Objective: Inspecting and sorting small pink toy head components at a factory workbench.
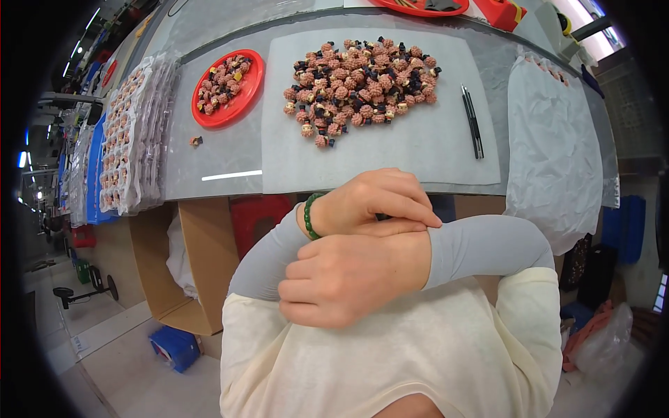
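Observation:
Both my forearms cross in front of my body, close to the table's near edge. My left hand [373,203], with a green bead bracelet [311,217] at its wrist, lies across my right wrist. Its thumb and fingertips close on the cuff of the grey right sleeve [481,245]. Below it, my right hand [341,284] points left, back upward, with its fingers curled in; the palm side is hidden. Beyond them, a heap of small figurines [362,87] with pink, bumpy tops and dark parts lies on a white sheet [390,164].
More figurines fill a red tray [252,97] at left; one small piece [196,141] lies nearby. Stacked clear blister trays [129,139] stand further left. Two dark pens [472,122] lie right of the heap, beside a white plastic sheet [554,132]. A cardboard box [202,258] sits below the table.

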The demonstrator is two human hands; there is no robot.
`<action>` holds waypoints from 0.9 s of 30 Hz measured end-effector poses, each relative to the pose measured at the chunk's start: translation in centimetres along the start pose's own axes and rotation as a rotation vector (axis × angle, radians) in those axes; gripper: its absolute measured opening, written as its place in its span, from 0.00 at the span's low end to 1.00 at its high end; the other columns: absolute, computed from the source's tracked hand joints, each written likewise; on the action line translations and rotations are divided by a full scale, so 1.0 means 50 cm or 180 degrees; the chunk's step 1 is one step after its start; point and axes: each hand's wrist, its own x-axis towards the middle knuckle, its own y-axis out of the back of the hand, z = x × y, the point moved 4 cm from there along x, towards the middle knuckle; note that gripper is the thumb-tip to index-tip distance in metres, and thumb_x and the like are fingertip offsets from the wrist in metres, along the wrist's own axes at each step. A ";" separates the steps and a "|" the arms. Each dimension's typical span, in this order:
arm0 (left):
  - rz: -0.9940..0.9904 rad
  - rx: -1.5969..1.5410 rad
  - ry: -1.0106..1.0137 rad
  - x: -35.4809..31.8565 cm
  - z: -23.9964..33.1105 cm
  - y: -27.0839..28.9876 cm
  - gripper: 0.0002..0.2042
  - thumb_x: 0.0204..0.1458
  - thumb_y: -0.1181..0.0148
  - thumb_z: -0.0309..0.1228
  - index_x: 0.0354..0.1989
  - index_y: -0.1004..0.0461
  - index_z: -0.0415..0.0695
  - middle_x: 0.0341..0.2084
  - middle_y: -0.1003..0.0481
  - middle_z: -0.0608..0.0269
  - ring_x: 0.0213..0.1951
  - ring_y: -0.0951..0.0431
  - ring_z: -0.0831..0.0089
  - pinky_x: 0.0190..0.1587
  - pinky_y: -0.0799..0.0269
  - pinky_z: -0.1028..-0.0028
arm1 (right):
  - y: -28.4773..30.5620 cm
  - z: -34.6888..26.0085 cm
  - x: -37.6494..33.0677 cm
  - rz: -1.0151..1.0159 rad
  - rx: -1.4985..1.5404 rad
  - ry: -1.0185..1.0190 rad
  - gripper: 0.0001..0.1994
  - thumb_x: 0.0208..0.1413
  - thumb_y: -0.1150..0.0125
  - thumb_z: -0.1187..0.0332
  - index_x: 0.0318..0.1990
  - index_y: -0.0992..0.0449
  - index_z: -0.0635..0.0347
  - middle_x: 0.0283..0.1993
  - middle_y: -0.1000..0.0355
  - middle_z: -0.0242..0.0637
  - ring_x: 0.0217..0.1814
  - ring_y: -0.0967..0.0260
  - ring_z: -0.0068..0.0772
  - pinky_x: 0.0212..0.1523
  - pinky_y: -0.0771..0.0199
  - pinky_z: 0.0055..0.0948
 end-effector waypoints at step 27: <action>-0.1336 -0.3051 0.1930 -0.016 -0.061 -0.052 0.09 0.56 0.49 0.33 0.33 0.39 0.41 0.24 0.35 0.71 0.30 0.38 0.89 0.33 0.39 0.83 | -0.078 -0.037 0.014 0.0180 0.2204 -0.0844 0.09 0.43 0.46 0.73 0.16 0.38 0.62 0.17 0.41 0.36 0.19 0.38 0.39 0.17 0.39 0.35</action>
